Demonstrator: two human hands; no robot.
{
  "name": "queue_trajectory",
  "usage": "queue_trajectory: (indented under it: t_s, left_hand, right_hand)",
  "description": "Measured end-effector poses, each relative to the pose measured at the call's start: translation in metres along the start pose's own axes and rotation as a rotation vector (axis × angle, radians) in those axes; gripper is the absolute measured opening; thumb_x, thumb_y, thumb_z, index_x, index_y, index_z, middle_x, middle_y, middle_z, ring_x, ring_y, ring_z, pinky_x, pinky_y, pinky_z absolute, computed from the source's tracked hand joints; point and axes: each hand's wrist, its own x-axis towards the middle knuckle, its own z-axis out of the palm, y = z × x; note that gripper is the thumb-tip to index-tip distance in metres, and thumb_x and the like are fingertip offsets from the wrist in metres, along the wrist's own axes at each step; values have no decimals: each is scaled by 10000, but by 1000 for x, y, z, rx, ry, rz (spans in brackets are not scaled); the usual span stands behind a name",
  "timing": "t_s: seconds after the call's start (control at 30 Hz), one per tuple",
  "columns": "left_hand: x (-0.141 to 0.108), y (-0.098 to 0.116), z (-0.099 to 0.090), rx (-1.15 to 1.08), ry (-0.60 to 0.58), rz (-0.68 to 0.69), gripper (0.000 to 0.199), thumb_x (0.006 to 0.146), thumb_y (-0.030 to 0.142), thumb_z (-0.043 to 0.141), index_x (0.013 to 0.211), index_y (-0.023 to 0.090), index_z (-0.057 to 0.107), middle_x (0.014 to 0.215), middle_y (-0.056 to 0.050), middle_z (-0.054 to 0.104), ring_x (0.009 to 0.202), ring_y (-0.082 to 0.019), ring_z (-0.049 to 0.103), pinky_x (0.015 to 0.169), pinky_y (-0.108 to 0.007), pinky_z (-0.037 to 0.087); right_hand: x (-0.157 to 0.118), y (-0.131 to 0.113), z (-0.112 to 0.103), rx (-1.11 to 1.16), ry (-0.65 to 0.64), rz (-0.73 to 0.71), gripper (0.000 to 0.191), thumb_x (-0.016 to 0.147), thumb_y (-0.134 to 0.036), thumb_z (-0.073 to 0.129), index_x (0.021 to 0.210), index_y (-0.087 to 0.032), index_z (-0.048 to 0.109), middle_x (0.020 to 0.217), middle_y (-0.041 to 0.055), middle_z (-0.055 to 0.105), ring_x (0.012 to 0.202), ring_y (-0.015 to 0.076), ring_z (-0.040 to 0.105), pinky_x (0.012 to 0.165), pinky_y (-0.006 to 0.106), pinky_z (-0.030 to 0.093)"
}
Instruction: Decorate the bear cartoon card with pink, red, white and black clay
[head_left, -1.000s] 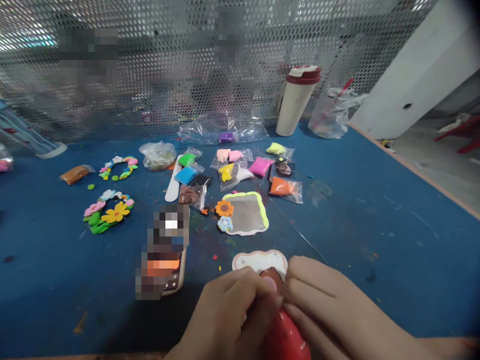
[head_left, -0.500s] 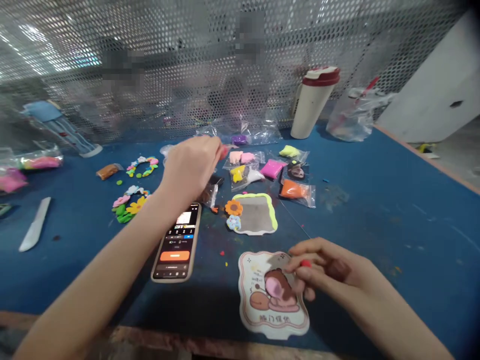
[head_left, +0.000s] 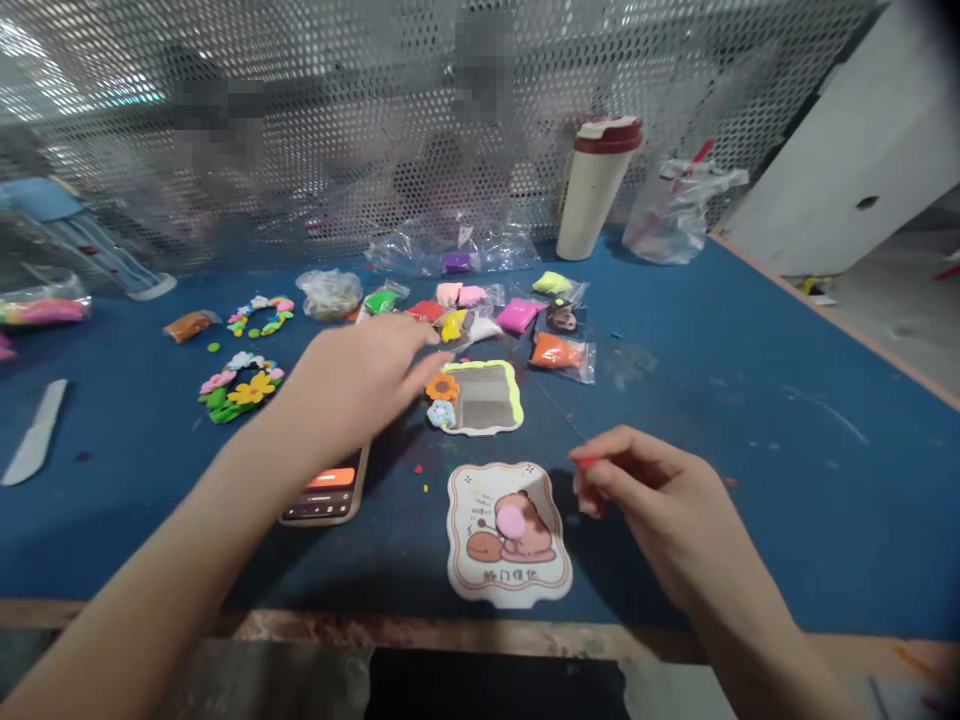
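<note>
My right hand [head_left: 637,490] pinches a small piece of red clay [head_left: 586,463] between thumb and fingertips, just right of a white card [head_left: 469,585] with a cartoon bear on it. A flat pink disc [head_left: 511,522] lies on the bear picture. My left hand [head_left: 360,375] reaches over the phone [head_left: 334,500] and partly covers it. Its thumb and index finger are apart, with nothing seen between them. Beyond the left fingertips lie a red clay packet [head_left: 426,312] and a yellow clay packet [head_left: 454,326]. A small mirror [head_left: 484,398] with clay flowers and a yellow-green edge lies right of the left thumb.
More clay packets, including a magenta one [head_left: 519,316] and an orange one [head_left: 559,352], lie behind the mirror. Two flower rings [head_left: 241,388] and a white plastic knife [head_left: 37,435] are at left. A lidded cup [head_left: 596,190] stands by the mesh screen [head_left: 300,150].
My left hand has come down and opened; the red thing in its fingertips is gone from them, and a red packet shows beyond. My right hand has moved off the card, still pinching red clay.
</note>
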Motion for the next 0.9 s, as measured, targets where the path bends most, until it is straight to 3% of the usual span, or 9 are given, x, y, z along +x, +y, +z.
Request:
queue_trajectory:
  t_s: [0.07,0.17,0.23,0.33,0.47,0.53,0.63,0.77,0.9]
  left_hand:
    - [-34,18,-1,-119,98,13,275,957,324,424,973,178,656,968,-51,712,900,-222,657,720,-297,443]
    - [-71,43,14,-342,205,-39,280,950,270,426,813,179,652,771,-12,701,710,-159,644,642,-263,435]
    - [-82,55,28,-491,216,-83,280,946,242,422,795,185,650,747,-6,696,683,-140,634,629,-248,443]
    - [-86,69,46,-636,255,-136,268,938,217,435,761,183,634,704,-5,677,649,-133,616,610,-246,449]
    - [-86,82,61,-634,294,-86,223,916,181,474,743,186,614,668,8,647,634,-130,602,604,-246,449]
    - [-86,85,67,-627,333,-42,185,907,162,489,788,189,627,727,1,679,695,-141,631,651,-253,475]
    - [-88,88,72,-595,371,-24,152,899,156,517,933,207,656,860,-12,717,788,-163,666,694,-266,519]
    - [-94,87,74,-572,415,83,287,932,151,470,1168,242,605,994,-21,721,890,-161,667,742,-261,549]
    - [-98,85,73,-498,514,239,273,954,139,436,1161,157,612,1000,-39,732,877,-149,672,784,-245,537]
  right_hand:
    - [-3,0,2,-27,6,-14,144,723,-291,773,747,-195,667,655,-16,665,605,103,609,556,206,494]
    - [-9,-1,8,-62,1,-22,147,797,-337,698,836,-198,667,837,33,727,759,149,683,686,265,549]
    - [-12,0,12,-91,14,-12,168,840,-355,636,863,-192,669,776,32,721,704,153,686,663,280,557]
    - [-16,4,17,-163,65,-24,122,768,-305,707,745,-192,667,647,-7,666,596,133,638,570,247,535]
    - [-21,9,22,-223,68,-86,102,794,-284,683,874,-224,699,819,17,732,747,165,692,656,267,568]
    - [-22,11,23,-248,67,-86,133,824,-298,651,933,-241,702,853,15,745,764,165,702,663,264,571]
    - [-24,10,25,-331,76,-128,71,814,-281,655,791,-238,706,753,-10,724,672,141,671,603,232,540]
    - [-22,7,27,-375,-19,-286,100,807,-224,664,712,-230,692,710,-14,695,668,133,645,620,229,515]
    - [-22,5,26,-371,-120,-349,101,814,-191,657,739,-235,710,721,-7,700,670,132,655,615,219,515]
